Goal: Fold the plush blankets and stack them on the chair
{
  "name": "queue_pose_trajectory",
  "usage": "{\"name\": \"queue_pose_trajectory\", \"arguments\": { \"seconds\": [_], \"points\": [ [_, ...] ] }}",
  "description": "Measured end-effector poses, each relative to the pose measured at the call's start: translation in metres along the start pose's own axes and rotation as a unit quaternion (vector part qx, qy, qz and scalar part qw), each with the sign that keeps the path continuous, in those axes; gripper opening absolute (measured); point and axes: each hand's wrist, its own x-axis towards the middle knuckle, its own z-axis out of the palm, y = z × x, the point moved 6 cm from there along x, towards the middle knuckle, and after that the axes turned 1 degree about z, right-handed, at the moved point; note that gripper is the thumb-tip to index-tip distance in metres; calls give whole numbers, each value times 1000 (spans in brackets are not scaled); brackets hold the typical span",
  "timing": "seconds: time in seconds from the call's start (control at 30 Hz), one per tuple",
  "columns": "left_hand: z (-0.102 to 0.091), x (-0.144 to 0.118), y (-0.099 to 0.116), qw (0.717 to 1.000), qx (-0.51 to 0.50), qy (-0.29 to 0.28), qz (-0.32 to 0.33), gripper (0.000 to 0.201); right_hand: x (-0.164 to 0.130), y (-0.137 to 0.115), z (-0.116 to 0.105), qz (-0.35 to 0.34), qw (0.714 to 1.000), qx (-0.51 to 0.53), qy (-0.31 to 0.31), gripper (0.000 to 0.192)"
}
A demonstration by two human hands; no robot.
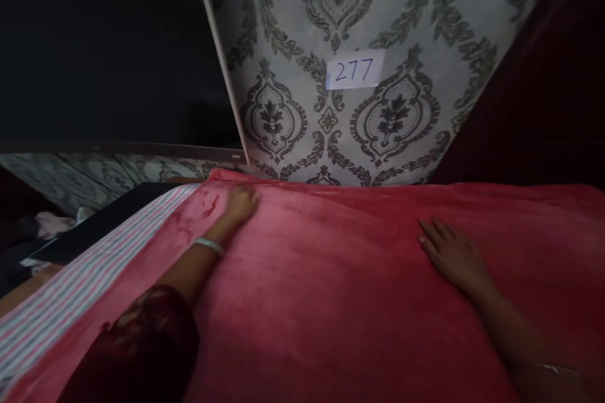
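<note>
A plush red-pink blanket (302,277) is spread over a flat surface, with a few creases along its far edge. Near its far left corner, my left hand (242,203) is closed on the blanket with the fingers curled; the fingertips are blurred and partly hidden. My right hand (451,255) lies flat on the right half of the blanket, fingers stretched out and pointing toward the wall. A striped cloth (89,271) in white, grey and pink shows from under the blanket's left side.
A large dark screen (108,50) stands at the back left. Behind the blanket rises a patterned wall (278,107) bearing a paper label (355,69) marked 277. A dark red panel (543,88) slants at right. Beside the striped cloth is a black flat object (118,214).
</note>
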Motion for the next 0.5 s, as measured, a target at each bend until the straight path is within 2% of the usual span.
{"name": "queue_pose_trajectory", "arguments": {
  "seconds": [0.03, 0.07, 0.13, 0.17, 0.23, 0.27, 0.33, 0.4, 0.5],
  "points": [
    [3, -4, 41, 998, -12, -5, 60, 51, -1, -2, -3, -1, 1000, 4, 1, 63],
    [7, -10, 86, 987, -37, -10, 157, 54, -2, -2, -4, -2, 1000, 7, 2, 62],
    [18, -24, 167, 943, -73, -47, 321, 60, -3, -3, -5, -4, 1000, 12, 2, 61],
    [24, -28, 197, 923, -85, -64, 369, 62, -3, -2, -4, -4, 1000, 13, 2, 61],
    [33, -24, 230, 911, -99, -73, 392, 61, -3, -2, -3, -5, 1000, 12, 2, 60],
    [36, -18, 234, 914, -102, -71, 386, 61, -3, -1, -2, -6, 1000, 11, 4, 60],
    [39, -1, 218, 934, -93, -59, 341, 60, -2, -1, -2, -7, 1000, 7, 6, 60],
    [38, 16, 175, 961, -71, -46, 263, 57, -2, -2, -2, -6, 1000, 4, 5, 60],
    [21, 24, 95, 989, -48, -7, 139, 50, -2, -3, -3, -6, 1000, 6, 3, 60]
  ]
}}
